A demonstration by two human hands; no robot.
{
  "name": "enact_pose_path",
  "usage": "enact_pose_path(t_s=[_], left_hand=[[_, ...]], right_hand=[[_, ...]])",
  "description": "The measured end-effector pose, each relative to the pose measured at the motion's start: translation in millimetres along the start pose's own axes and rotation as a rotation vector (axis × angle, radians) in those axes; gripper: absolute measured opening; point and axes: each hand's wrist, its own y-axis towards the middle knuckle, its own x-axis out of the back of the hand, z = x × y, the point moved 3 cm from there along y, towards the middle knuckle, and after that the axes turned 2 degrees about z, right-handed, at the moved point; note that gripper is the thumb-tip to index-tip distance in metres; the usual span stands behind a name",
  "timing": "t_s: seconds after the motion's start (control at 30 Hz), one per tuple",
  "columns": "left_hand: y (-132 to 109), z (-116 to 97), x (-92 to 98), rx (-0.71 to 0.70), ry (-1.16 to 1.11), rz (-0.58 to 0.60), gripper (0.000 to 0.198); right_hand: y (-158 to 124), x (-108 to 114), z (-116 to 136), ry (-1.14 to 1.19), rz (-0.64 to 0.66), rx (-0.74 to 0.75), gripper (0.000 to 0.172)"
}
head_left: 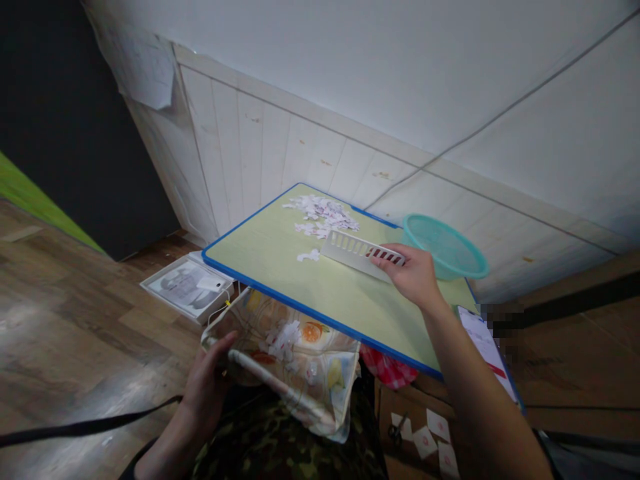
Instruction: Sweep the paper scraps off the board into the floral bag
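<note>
My right hand [414, 275] grips the right end of a long white plastic piece with a row of slots [350, 257]. Its lower edge seems to rest on the pale yellow-green tabletop [270, 250], which has a blue rim. Beyond it lies a pile of small white paper scraps [325, 212], and a smaller clump of scraps [309, 255] sits by its left end. Below the table's front edge, my left hand [213, 370] holds the near left rim of an open fruit-printed bag [320, 387]. White scraps [284, 341] lie inside the bag. My left fingers are partly hidden by the rim.
A turquoise plastic basin [445, 247] stands at the table's right back corner, near the white panelled wall [310, 143]. A clipboard with paper [483, 340] lies at the right edge. An open white box [190, 287] is left on the floor. Scissors [397, 430] and paper cards [425, 442] lie below right.
</note>
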Motion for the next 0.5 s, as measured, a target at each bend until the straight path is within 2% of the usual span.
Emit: enact_pose_path(t_s=[0.2,0.3,0.5], left_hand=[[4.0,4.5,3.4,0.005,0.011,0.037,0.037],[2.5,2.4,3.5,-0.016,0.005,0.011,0.034],[2.8,1.6,1.7,0.0,0.003,0.033,0.031]], right_hand=[[4.4,-3.3,-1.5,-0.064,-0.014,0.014,0.023],[7.3,-2.6,0.2,-0.075,-0.039,0.017,0.024],[7.2,-11.0,7.5,-0.04,0.005,0.018,0.023]])
